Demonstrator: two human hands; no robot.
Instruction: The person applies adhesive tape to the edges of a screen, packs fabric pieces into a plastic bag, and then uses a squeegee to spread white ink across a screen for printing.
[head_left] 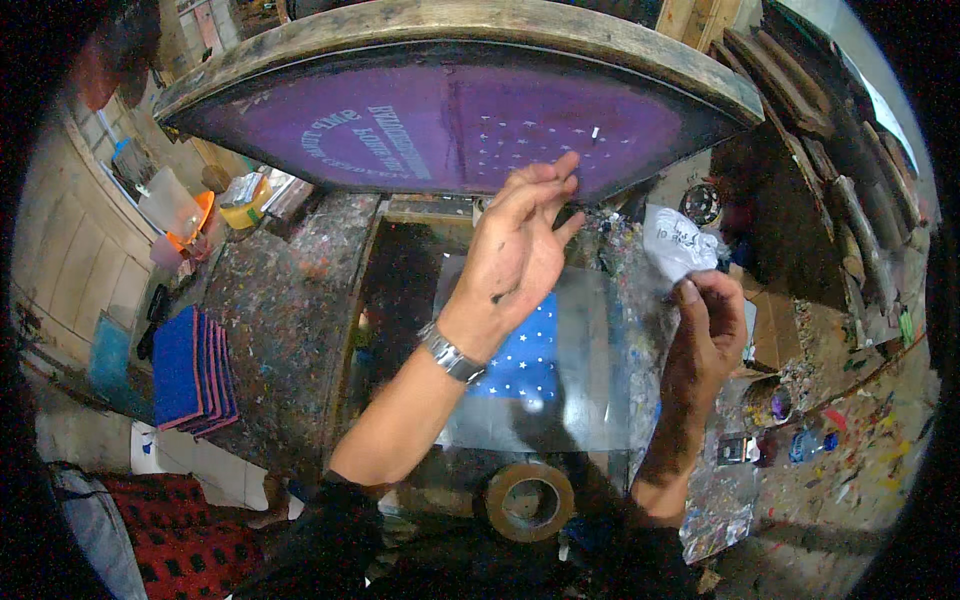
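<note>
My left hand (pixel 515 245), with a metal watch on its wrist, is raised with fingers stretched out and nothing in it. Its fingertips overlap the lower part of a raised printing screen (pixel 420 120), whose purple mesh in a wooden frame carries lettering and small stars. Between thumb and finger, my right hand (pixel 712 325) pinches a crumpled white plastic bag (pixel 678 245) with dark handwriting. Below my left hand lies a blue sheet (pixel 530 350) with white stars, partly hidden by my wrist, on a shiny clear sheet (pixel 595 400).
A roll of brown tape (pixel 530 502) lies at the near edge. Blue pads with pink edges (pixel 195 370) are stacked at left, below a yellow container (pixel 243 205). At right are a cardboard box (pixel 775 320), a plastic bottle (pixel 812 445) and stacked wooden boards (pixel 800 100).
</note>
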